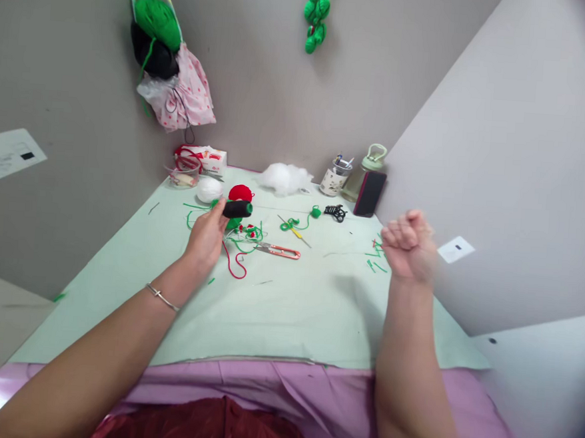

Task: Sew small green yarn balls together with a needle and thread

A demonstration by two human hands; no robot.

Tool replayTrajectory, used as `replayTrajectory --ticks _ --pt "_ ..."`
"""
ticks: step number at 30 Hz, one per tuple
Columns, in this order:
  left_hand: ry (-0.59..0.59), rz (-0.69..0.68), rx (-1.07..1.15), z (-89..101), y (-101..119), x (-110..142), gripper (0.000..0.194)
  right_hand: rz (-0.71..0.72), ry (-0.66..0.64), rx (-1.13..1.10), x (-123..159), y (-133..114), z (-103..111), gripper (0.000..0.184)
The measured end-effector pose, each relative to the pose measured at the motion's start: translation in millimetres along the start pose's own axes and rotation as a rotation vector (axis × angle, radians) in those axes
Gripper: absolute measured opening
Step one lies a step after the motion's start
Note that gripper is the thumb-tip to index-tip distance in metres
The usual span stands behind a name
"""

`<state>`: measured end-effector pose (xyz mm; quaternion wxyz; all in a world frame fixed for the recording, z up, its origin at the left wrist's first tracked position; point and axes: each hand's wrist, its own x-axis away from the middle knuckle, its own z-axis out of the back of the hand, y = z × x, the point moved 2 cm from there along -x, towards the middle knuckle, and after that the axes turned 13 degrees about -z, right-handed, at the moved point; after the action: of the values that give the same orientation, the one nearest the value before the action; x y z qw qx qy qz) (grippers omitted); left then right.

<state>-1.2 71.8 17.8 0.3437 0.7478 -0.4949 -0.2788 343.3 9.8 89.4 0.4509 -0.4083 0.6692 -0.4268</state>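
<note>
My left hand [206,236] is closed round a black spool of thread [238,208] with a green end, held above the table. Just beyond it lie a red yarn ball [241,194] and a white yarn ball [209,190]. Under the spool is a tangle of green yarn with small red bits [251,231]. Orange-handled thread snips [279,250] lie to its right. On the right side my right hand [408,244] is raised in a fist, slightly blurred; whatever it may pinch cannot be made out. Short green yarn scraps [375,265] lie beside it.
A yellow-handled crochet hook [296,233], a small green ball [316,211] and black scissors [335,213] lie mid-table. White stuffing [285,178], a pen cup [334,178], a bottle [371,161] and a phone [370,194] line the back. Bags [194,85] hang left.
</note>
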Motion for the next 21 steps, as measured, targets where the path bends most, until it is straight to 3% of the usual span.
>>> replayTrajectory --ticks 5,9,12,14,18,21 --pt "0.055 0.022 0.066 2.8 7 -7 0.009 0.115 0.176 0.015 -2 -16 40 0.019" --pt "0.029 0.021 0.068 1.0 10 -5 0.015 -0.043 0.379 0.454 -11 1 66 0.012" --pt "-0.058 -0.009 0.04 -3.3 9 2 0.019 -0.08 0.471 0.654 -17 16 62 0.029" --pt "-0.16 -0.028 0.025 -7.6 8 9 0.019 -0.076 0.371 0.622 -17 25 39 0.041" --pt "-0.389 -0.007 -0.044 -16.2 4 25 0.027 -0.201 -0.208 0.368 6 44 -46 0.054" --pt "-0.472 0.051 -0.073 -18.9 2 32 0.03 -0.375 -0.579 0.327 32 60 -100 0.054"
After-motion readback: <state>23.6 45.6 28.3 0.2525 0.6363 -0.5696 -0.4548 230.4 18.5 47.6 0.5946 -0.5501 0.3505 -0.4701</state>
